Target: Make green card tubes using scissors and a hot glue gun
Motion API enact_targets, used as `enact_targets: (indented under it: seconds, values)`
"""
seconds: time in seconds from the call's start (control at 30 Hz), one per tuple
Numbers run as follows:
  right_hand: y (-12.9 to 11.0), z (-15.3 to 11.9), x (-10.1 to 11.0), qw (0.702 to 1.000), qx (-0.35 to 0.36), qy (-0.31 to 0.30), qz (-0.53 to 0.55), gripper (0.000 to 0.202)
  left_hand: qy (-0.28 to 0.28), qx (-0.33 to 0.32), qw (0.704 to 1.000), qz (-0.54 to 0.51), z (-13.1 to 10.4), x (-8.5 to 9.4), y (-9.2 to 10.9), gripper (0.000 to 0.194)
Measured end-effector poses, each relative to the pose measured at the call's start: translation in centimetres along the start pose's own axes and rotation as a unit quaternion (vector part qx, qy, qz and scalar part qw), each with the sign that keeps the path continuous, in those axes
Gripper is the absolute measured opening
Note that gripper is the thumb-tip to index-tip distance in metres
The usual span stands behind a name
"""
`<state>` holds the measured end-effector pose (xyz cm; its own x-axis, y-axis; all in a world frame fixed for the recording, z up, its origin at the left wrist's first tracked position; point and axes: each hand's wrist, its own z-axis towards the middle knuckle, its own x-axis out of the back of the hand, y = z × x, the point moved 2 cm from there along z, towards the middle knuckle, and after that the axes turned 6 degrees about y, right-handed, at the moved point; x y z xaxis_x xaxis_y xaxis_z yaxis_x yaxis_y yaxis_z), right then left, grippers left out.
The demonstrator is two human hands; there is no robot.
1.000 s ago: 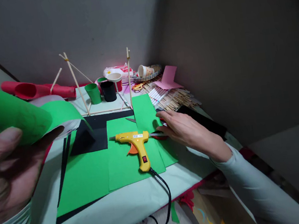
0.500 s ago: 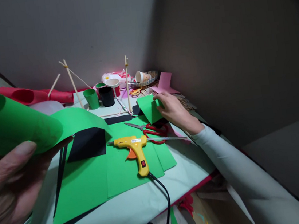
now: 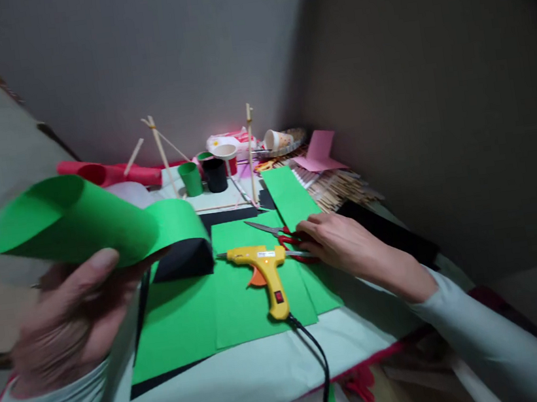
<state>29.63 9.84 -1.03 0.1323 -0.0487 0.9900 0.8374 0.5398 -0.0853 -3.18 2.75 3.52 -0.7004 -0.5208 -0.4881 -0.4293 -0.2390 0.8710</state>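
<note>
My left hand (image 3: 73, 312) is closed around a curled sheet of green paper (image 3: 87, 218), raised above the table's left side. The paper forms a wide tube with a loose end curving right, above a piece of black paper (image 3: 185, 261). My right hand (image 3: 333, 238) has its fingers curled over the red handles of the scissors (image 3: 272, 228), partly hiding them. Beside the scissors, the yellow hot glue gun (image 3: 260, 268) lies on flat green sheets (image 3: 180, 324), a glue stick projecting from its back. Beyond my right fingers lies a green paper strip (image 3: 289, 188).
Toward the back stand a green cup (image 3: 190, 179), a black cup (image 3: 216, 175) and a wooden stick frame (image 3: 160, 152). Red paper rolls (image 3: 111, 175) lie at back left. Wooden sticks (image 3: 345, 184) and folded pink paper (image 3: 320, 151) are at right. The gun's cord (image 3: 317, 346) hangs over the front edge.
My right hand has left the green strip, which now lies flat, and moved nearer to the scissors' handles. My left hand still holds the green paper. The view has shifted left.
</note>
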Motion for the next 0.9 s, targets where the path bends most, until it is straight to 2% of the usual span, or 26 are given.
enact_targets:
  seconds: [0.1, 0.2, 0.33, 0.43, 0.53, 0.67, 0.73, 0.8, 0.87, 0.9]
  values:
    - [0.6, 0.6, -1.2, 0.999, 0.026, -0.002, 0.025, 0.011, 0.028, 0.015, 0.999, -0.013, -1.2, -0.5, 0.5, 0.05]
    - [1.2, 1.5, -1.7, 0.997, 0.048, 0.003, 0.056, 0.008, -0.01, 0.011, 1.0, -0.018, -1.1, -0.1, 0.3, 0.047]
    - [1.8, 1.7, -0.7, 0.996, 0.038, 0.018, 0.08, 0.016, -0.071, -0.009, 0.997, -0.011, -0.3, 1.0, -0.3, 0.048]
    - [2.2, 1.6, 0.3, 0.984, 0.026, 0.045, 0.171, 0.021, -0.055, -0.013, 0.998, -0.017, -0.3, 1.0, -0.4, 0.056]
    - [2.4, 1.9, 0.9, 0.933, -0.002, 0.106, 0.344, 0.028, -0.031, 0.002, 0.999, -0.028, -0.5, 0.3, -0.2, 0.067]
    - [1.6, 2.8, 2.5, 0.81, -0.069, 0.233, 0.533, 0.047, -0.04, -0.003, 0.998, -0.056, -0.4, -0.4, -0.4, 0.059]
    - [0.4, 3.0, 3.6, 0.76, -0.092, 0.264, 0.587, 0.055, -0.033, -0.004, 0.996, -0.081, -0.3, -0.4, -0.7, 0.054]
    - [-1.4, 3.1, 4.5, 0.728, -0.103, 0.265, 0.624, 0.053, -0.025, -0.008, 0.995, -0.098, -0.4, -0.4, -1.1, 0.049]
    - [-3.6, 3.0, 4.7, 0.716, -0.099, 0.209, 0.659, 0.045, -0.021, -0.015, 0.994, -0.102, -0.5, -0.5, -1.4, 0.046]
    - [-4.8, 3.0, 4.4, 0.712, -0.088, 0.161, 0.678, 0.041, -0.02, -0.019, 0.995, -0.1, -0.5, -0.5, -1.5, 0.045]
